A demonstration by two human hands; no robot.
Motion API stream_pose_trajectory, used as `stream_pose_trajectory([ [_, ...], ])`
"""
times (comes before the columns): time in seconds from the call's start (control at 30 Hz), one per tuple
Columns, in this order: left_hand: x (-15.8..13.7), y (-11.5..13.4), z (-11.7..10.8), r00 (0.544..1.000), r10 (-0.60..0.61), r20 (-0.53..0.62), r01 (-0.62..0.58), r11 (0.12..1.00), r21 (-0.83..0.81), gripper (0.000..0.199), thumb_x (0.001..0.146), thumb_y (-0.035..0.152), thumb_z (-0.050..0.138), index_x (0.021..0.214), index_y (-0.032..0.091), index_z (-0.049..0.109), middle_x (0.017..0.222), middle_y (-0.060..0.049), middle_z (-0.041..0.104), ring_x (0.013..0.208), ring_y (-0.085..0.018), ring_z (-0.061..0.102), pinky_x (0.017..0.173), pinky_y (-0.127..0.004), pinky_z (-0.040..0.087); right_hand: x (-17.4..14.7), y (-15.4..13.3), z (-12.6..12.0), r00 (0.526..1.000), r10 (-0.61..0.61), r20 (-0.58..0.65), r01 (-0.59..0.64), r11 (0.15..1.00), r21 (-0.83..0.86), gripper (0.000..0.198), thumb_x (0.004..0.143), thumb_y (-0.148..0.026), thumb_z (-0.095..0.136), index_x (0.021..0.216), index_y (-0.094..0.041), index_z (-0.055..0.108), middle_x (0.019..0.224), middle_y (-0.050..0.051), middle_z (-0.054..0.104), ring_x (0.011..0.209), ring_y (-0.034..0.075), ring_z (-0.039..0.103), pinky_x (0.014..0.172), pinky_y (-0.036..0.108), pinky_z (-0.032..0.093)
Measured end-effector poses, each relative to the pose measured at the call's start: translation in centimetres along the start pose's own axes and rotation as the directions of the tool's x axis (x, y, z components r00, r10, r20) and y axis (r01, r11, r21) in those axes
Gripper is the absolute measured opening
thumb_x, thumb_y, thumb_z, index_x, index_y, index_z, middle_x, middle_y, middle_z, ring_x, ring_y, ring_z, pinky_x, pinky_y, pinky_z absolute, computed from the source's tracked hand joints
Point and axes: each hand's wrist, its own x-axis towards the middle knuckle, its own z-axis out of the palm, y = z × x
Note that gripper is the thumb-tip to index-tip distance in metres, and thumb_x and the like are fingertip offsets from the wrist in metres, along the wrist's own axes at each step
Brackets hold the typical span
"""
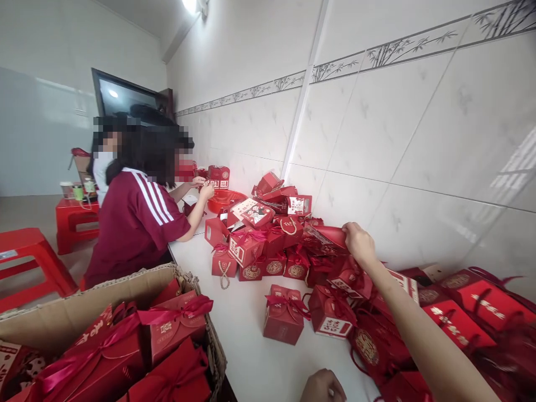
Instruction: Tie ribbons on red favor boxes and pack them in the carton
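At the far left, red plastic stools stand on the floor, one bearing cups. A dark screen hangs beyond two people, one in white and, nearer, a co-worker in maroon whose hands meet over a small item beside a red basket. To the right runs a white table along a pale tiled wall with a bamboo border. A heap of red gift boxes fills its far middle, some tilted or lying on others; red packages with gold lettering crowd the near right.

For edges: at the near left, an open cardboard box full of ribboned boxes hides part of the table's left edge, which shows again by the co-worker's elbow. Between that cardboard rim and a bowed gift box, a strip of bare tabletop reaches the near side. The left hand is low at the near middle, fingers curled; I cannot tell whether it grips anything. Farther right, the right hand pinches the end of a glossy red carton at the heap's right side, near the wall.
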Motion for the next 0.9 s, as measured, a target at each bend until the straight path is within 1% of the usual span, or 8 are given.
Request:
stream_pose_trajectory([
  [0.13,-1.1,1.8,0.0,0.994,0.083,-0.073,-0.092,0.987,-0.132,0.008,0.067,0.017,0.049,0.063,0.018,0.056,0.062,-0.001,0.053,0.060,-0.015,0.050,0.064,-0.029,0.042,-4.2,-1.6,-5.0,0.980,0.151,-0.130,-0.122,0.971,0.205,0.028,0.088,-0.028,0.029,0.086,-0.015,0.054,0.076,0.009,0.062,0.066,0.022,0.058,0.061,0.032,0.045],
  [0.2,-1.6,2.8,-0.4,0.992,0.080,-0.096,-0.103,0.959,-0.266,0.009,0.067,0.024,0.053,0.060,0.019,0.055,0.059,-0.001,0.054,0.061,-0.017,0.051,0.064,-0.031,0.042,-8.0,-3.5,-7.2,0.975,0.198,-0.097,-0.142,0.900,0.412,0.031,0.088,-0.039,0.033,0.085,-0.017,0.056,0.069,0.006,0.062,0.062,0.021,0.058,0.056,0.031,0.047],
  [0.3,-2.5,4.5,-1.8,0.994,0.048,-0.096,-0.086,0.889,-0.449,0.025,0.071,0.044,0.054,0.065,0.019,0.058,0.068,-0.004,0.060,0.071,-0.021,0.057,0.066,-0.032,0.044,-14.7,-6.9,-9.8,0.940,0.290,0.181,-0.296,0.428,0.854,0.030,0.069,-0.046,0.065,0.078,-0.019,0.059,0.062,0.003,0.060,0.060,0.022,0.058,0.054,0.031,0.047],
  [0.4,-4.5,6.9,-4.2,0.984,0.094,-0.154,-0.175,0.710,-0.682,0.049,0.074,0.061,0.046,0.088,0.016,0.061,0.090,-0.009,0.065,0.090,-0.025,0.059,0.077,-0.035,0.046,-21.1,-9.0,-11.8,0.867,0.330,0.373,-0.452,0.207,0.868,0.028,0.064,-0.040,0.073,0.075,-0.019,0.058,0.066,0.002,0.061,0.060,0.021,0.058,0.056,0.030,0.047],
  [0.5,-7.7,10.1,-7.0,0.912,0.351,-0.212,-0.397,0.621,-0.676,0.057,0.071,0.067,0.049,0.096,0.017,0.059,0.102,-0.010,0.064,0.095,-0.026,0.058,0.082,-0.037,0.045,-26.1,-9.7,-12.9,0.847,0.360,0.392,-0.481,0.201,0.853,0.029,0.073,-0.045,0.068,0.073,-0.019,0.054,0.073,0.003,0.062,0.064,0.019,0.057,0.058,0.028,0.047],
  [0.57,-9.9,12.3,-8.5,0.871,0.471,-0.143,-0.475,0.728,-0.494,0.051,0.070,0.058,0.059,0.101,0.017,0.058,0.099,-0.009,0.065,0.092,-0.025,0.059,0.081,-0.034,0.046,-28.3,-9.8,-13.3,0.846,0.387,0.367,-0.479,0.249,0.842,0.033,0.078,-0.050,0.063,0.073,-0.019,0.053,0.074,0.003,0.061,0.064,0.019,0.056,0.058,0.027,0.046],
  [0.67,-12.2,15.3,-9.8,0.882,0.457,-0.115,-0.471,0.868,-0.157,0.029,0.081,0.043,0.056,0.090,0.016,0.060,0.084,-0.005,0.065,0.081,-0.019,0.061,0.072,-0.028,0.046,-30.3,-10.1,-13.6,0.858,0.388,0.337,-0.476,0.350,0.807,0.037,0.080,-0.054,0.059,0.074,-0.019,0.052,0.071,0.003,0.058,0.063,0.018,0.054,0.055,0.026,0.044],
  [0.9,-13.7,18.0,-10.3,0.840,0.510,-0.183,-0.500,0.860,0.102,0.023,0.079,0.039,0.057,0.077,0.017,0.059,0.072,-0.001,0.063,0.067,-0.014,0.060,0.060,-0.023,0.045,-31.7,-10.3,-14.1,0.902,0.101,0.419,-0.404,0.539,0.739,0.035,0.087,-0.052,0.051,0.076,-0.019,0.054,0.071,0.002,0.058,0.067,0.019,0.055,0.062,0.027,0.043],
])
